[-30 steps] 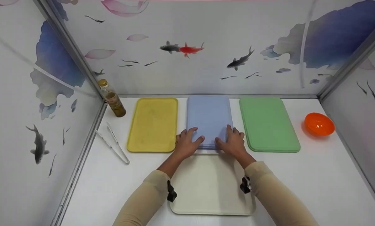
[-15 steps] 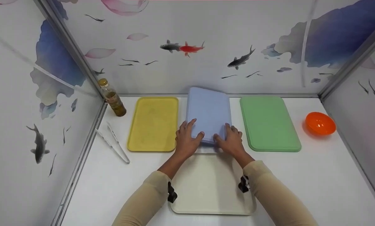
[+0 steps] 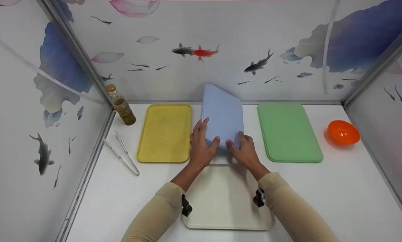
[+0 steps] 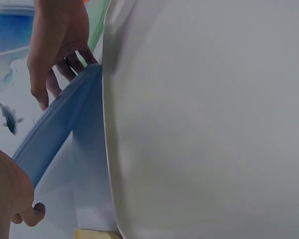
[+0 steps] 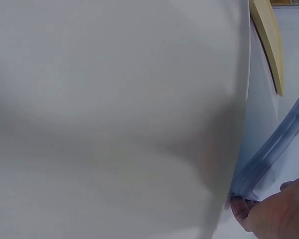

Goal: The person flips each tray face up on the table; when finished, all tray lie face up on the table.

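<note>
Blue tray [image 3: 223,112]: lifted off the white table [image 3: 352,188], flat face up, between the yellow tray [image 3: 164,134] and the green tray [image 3: 290,134]; lines along its near edge hint at a stack, but I cannot tell how many.
Blue tray's risk: if it is stacked, a lower piece could slide out to the right, because the whole thing tilts sideways; the far end could also dip if a thumb eases, since both grips sit toward the near end.
Blue tray's long axis: runs away from the person toward the back wall [image 3: 207,77]; the left side rides higher, so the far short edge slopes down to the right.
Left hand [image 3: 202,148]: curled round the near left corner, thumb at the near edge, fingers along the side, parted only by the tray.
Right hand [image 3: 245,150]: same grip on the near right corner, lower.
Cream tray [image 3: 229,201]: flat, just in front, under the forearms; a slip could land on its far rim.
Tongs [image 3: 135,171] and bottle [image 3: 123,111]: left, clear of the hands.
Orange bowl [image 3: 344,134]: far right, well apart.
</note>
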`<action>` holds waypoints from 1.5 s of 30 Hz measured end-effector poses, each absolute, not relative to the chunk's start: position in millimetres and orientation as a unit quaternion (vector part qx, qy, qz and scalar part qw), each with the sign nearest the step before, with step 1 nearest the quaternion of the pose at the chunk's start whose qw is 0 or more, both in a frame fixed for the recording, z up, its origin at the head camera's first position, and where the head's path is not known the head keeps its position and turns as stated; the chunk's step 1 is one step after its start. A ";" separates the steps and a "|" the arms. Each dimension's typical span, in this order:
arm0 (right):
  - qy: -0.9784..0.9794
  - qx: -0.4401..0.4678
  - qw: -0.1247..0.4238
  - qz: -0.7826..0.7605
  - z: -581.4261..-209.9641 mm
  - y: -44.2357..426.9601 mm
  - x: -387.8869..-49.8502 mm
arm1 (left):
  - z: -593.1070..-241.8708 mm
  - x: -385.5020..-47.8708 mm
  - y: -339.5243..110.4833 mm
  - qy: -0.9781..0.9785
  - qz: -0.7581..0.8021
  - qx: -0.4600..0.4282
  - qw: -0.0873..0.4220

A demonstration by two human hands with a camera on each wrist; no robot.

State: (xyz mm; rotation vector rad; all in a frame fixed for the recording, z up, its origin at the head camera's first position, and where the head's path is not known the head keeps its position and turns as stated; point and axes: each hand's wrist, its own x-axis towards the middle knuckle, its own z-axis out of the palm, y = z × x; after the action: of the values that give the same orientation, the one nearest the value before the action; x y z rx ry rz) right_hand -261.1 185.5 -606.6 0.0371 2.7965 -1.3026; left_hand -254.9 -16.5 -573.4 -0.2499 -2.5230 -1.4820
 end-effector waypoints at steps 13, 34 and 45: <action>0.894 0.024 0.024 -0.447 -613.2 191.7 -269.6 | -560.1 -251.9 -4.0 -0.839 -0.505 -0.136 0.148; 0.873 -0.022 0.031 -0.486 -647.0 191.7 -284.1 | -542.1 -251.1 3.2 -0.823 -0.507 -0.189 0.175; 0.878 -0.034 0.070 -0.471 -598.5 186.0 -281.1 | -539.2 -250.1 5.5 -0.808 -0.537 -0.188 0.153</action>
State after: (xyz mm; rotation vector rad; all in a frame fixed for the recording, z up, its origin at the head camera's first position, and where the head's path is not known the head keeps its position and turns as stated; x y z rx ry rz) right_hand -281.1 186.0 -598.5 -0.1020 2.6423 -1.4181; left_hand -250.1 5.5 -539.2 -0.5407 -2.3178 -1.5406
